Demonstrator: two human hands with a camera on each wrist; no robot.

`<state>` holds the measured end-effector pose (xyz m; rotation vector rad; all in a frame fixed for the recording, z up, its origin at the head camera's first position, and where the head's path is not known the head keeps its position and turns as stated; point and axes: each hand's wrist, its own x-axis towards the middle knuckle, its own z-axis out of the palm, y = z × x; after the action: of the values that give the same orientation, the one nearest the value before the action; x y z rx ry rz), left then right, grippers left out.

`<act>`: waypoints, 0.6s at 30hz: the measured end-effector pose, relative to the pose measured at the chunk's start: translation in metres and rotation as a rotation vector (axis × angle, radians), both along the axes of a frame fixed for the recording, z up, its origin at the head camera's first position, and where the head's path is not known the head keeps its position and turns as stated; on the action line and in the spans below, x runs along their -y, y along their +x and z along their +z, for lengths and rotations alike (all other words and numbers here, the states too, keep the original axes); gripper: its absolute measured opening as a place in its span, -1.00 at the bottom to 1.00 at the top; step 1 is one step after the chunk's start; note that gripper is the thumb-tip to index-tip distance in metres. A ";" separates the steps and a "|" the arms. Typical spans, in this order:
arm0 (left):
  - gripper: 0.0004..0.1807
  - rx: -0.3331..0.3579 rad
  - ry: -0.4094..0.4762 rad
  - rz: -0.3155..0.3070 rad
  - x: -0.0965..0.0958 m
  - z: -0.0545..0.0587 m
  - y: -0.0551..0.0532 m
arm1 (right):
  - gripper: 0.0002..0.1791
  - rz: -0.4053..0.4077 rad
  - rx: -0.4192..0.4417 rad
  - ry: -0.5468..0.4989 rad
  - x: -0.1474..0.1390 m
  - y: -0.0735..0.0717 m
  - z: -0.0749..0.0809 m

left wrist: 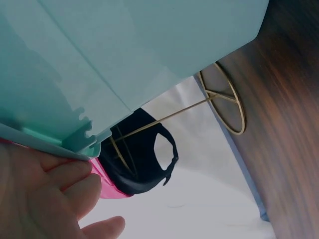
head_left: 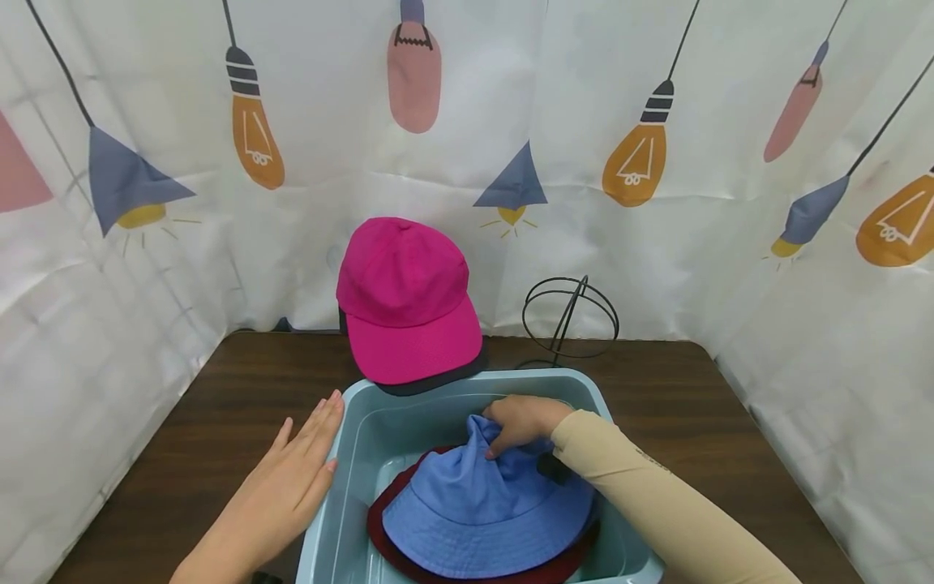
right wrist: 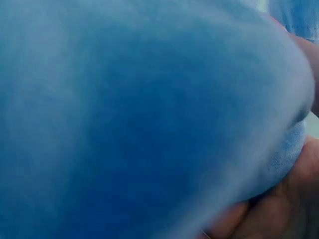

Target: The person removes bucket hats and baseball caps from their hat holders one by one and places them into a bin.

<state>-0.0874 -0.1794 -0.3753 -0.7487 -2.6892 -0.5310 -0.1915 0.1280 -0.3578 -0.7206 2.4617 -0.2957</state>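
Observation:
My right hand (head_left: 527, 420) reaches into a light blue plastic bin (head_left: 357, 454) and grips the crown of a blue bucket hat (head_left: 467, 519), bunching its cloth. Beneath that hat, a dark red hat (head_left: 383, 519) shows around the brim. Blurred blue cloth (right wrist: 144, 119) fills most of the right wrist view. My left hand (head_left: 288, 478) lies along the bin's left rim with its fingers straight; in the left wrist view its fingers (left wrist: 82, 194) are right at the rim's edge.
Behind the bin, a pink baseball cap (head_left: 409, 284) with a dark back sits on a wire stand (left wrist: 174, 114). Another black wire hat stand (head_left: 562, 324) is bare, to the cap's right. A dark wood table (head_left: 700, 422) carries everything, with a lamp-print cloth (head_left: 452, 178) hanging behind.

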 end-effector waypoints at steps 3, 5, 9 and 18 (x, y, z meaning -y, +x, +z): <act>-0.32 -0.011 -0.001 -0.008 0.000 0.000 -0.002 | -0.72 -0.005 -0.003 -0.010 -0.001 0.000 0.003; -0.32 -0.024 -0.012 -0.007 0.002 -0.001 0.000 | -0.74 0.003 0.001 -0.022 0.001 0.001 0.003; -0.30 -0.051 -0.022 -0.012 0.005 -0.003 0.002 | -0.75 0.005 -0.001 -0.041 0.004 0.002 0.003; -0.32 0.008 0.014 -0.017 0.000 -0.002 -0.001 | -0.82 0.088 -0.034 -0.190 -0.007 -0.003 0.007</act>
<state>-0.0881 -0.1797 -0.3771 -0.7673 -2.6861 -0.5573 -0.1944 0.1352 -0.3513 -0.9173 2.4476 -0.4918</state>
